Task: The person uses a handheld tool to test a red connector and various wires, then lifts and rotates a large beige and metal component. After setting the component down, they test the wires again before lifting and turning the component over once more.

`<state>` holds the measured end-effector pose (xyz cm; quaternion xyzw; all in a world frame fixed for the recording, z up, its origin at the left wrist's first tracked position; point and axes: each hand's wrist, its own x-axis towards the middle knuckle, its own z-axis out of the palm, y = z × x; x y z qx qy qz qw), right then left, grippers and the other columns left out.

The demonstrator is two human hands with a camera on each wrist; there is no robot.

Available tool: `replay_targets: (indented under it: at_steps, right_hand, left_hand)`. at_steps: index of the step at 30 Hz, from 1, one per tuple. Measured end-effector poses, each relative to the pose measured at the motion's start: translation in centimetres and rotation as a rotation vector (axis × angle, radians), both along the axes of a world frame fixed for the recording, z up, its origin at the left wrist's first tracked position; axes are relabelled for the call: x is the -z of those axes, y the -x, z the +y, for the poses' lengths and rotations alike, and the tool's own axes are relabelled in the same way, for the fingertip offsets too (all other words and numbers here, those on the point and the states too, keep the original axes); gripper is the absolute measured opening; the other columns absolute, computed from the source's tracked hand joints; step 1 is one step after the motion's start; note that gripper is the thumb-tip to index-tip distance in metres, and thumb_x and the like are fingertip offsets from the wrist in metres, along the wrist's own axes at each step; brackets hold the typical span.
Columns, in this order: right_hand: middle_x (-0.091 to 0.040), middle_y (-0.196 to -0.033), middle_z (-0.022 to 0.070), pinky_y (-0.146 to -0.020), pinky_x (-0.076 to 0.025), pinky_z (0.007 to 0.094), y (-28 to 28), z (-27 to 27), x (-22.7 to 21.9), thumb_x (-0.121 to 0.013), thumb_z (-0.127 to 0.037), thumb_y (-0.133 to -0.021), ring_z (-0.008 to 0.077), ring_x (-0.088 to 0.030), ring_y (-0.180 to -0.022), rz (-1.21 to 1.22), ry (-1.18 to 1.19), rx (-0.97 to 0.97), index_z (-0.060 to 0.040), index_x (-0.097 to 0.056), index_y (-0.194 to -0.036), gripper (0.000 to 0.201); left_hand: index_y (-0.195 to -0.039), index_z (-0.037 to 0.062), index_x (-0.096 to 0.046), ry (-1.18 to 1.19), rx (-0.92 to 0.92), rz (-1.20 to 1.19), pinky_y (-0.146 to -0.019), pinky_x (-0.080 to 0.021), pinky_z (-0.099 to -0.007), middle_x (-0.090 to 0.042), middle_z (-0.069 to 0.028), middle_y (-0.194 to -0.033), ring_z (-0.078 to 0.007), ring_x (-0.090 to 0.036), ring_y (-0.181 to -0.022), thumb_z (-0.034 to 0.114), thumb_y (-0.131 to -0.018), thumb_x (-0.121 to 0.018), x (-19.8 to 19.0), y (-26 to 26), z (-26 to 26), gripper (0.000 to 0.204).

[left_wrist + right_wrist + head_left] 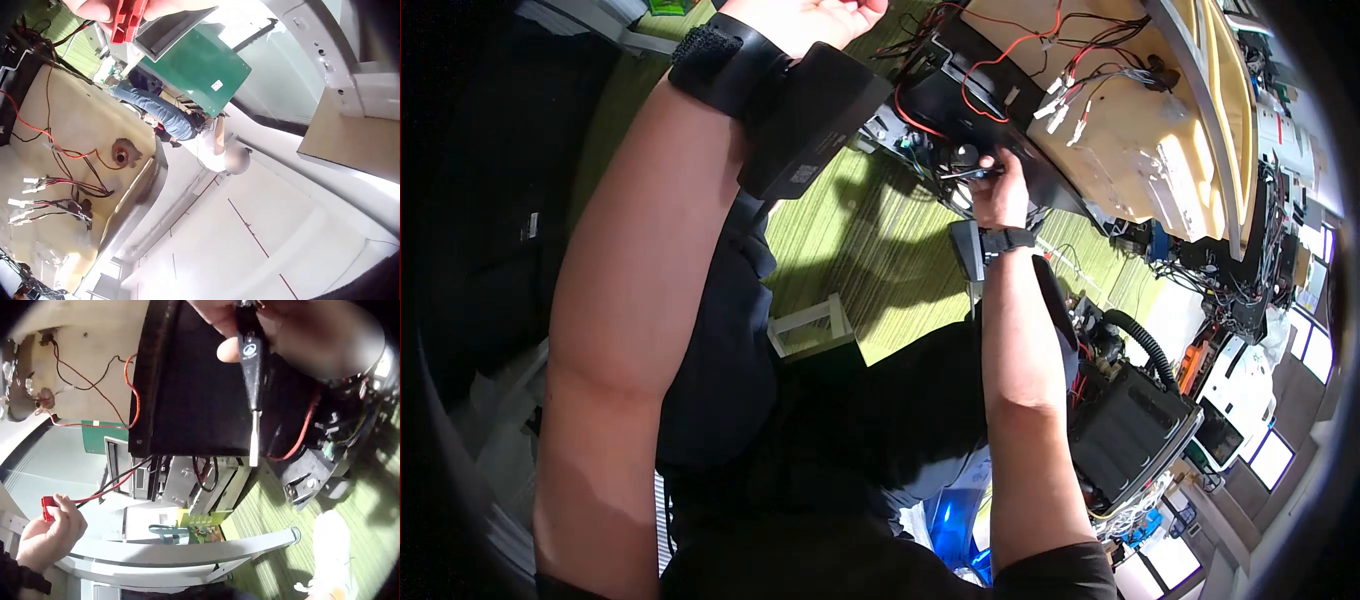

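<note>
In the right wrist view, my left hand (55, 536) pinches a red connector (47, 509) on red and black cables. The left wrist view shows that red connector (128, 22) close up between the fingers; in the head view my left hand (805, 18) is partly cut off at the top edge. My right hand (1002, 195) is at the dark metal housing (960, 95). It grips a black-handled screwdriver (250, 362), whose flat metal shaft points past the lower edge of the black panel (194, 387), tip apparently free.
A cream shell (1100, 165) with loose red and black wires and white plugs adjoins the housing. Metal brackets and wiring (306, 478) stand over the green carpet (880, 260). A grey frame bar (181, 552) crosses low. Another person (215, 150) is beside a green board (203, 69).
</note>
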<state>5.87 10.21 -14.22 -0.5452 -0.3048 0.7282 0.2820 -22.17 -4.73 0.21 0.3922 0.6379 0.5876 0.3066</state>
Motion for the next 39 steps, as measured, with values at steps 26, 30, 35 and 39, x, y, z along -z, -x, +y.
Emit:
replay_targets:
  at_steps: [26, 30, 35, 39]
  right_hand:
    - [-0.054, -0.073, 0.0016, -0.052, -0.036, 0.0285, 6.1, -2.0, 1.5, -0.048, -0.021, -0.089, 0.0121, -0.04, -0.049, 0.443, 0.29, -0.198, -0.0072, -0.05, -0.078, 0.018]
    - [-0.051, -0.07, 0.0016, -0.053, -0.036, 0.028, 6.3, -2.4, 0.9, -0.048, -0.022, -0.089, 0.0122, -0.039, -0.049, 0.379, 0.278, -0.199, -0.0061, -0.051, -0.076, 0.02]
    - [-0.045, -0.062, 0.0006, -0.053, -0.035, 0.0278, 6.4, -2.5, 0.6, -0.047, -0.024, -0.089, 0.0127, -0.039, -0.049, 0.374, 0.287, -0.214, -0.0066, -0.05, -0.075, 0.022]
    - [-0.049, -0.067, 0.0018, -0.053, -0.036, 0.0283, 6.3, -2.2, 0.8, -0.046, -0.022, -0.089, 0.0131, -0.04, -0.05, 0.414, 0.317, -0.232, -0.0062, -0.05, -0.077, 0.02]
  left_hand:
    - [-0.105, -0.0005, -0.056, 0.13, -0.167, 0.626, -0.072, -0.05, -0.0322, -0.062, -0.0146, -0.09, -0.0252, -0.06, -0.08, 0.011, -0.079, -0.064, -0.6, -0.1, -0.5, 0.029]
    - [-0.101, -0.0005, -0.054, -0.206, -0.028, -0.332, -0.067, -0.05, -0.0291, -0.057, -0.0081, -0.086, -0.0164, -0.055, -0.078, 0.012, -0.091, -0.052, 1.3, 0.5, 0.2, 0.015]
    - [-0.095, 0.0011, -0.054, -0.247, -0.033, -0.535, -0.065, -0.049, -0.0275, -0.055, -0.0056, -0.084, -0.0142, -0.054, -0.077, 0.014, -0.095, -0.048, 1.6, 0.8, 0.5, 0.014]
    - [-0.09, 0.0045, -0.055, -0.123, 0.35, -1.04, -0.062, -0.048, -0.0261, -0.054, -0.0034, -0.079, -0.013, -0.053, -0.071, 0.02, -0.094, -0.051, -0.4, 2.6, -1.6, 0.017]
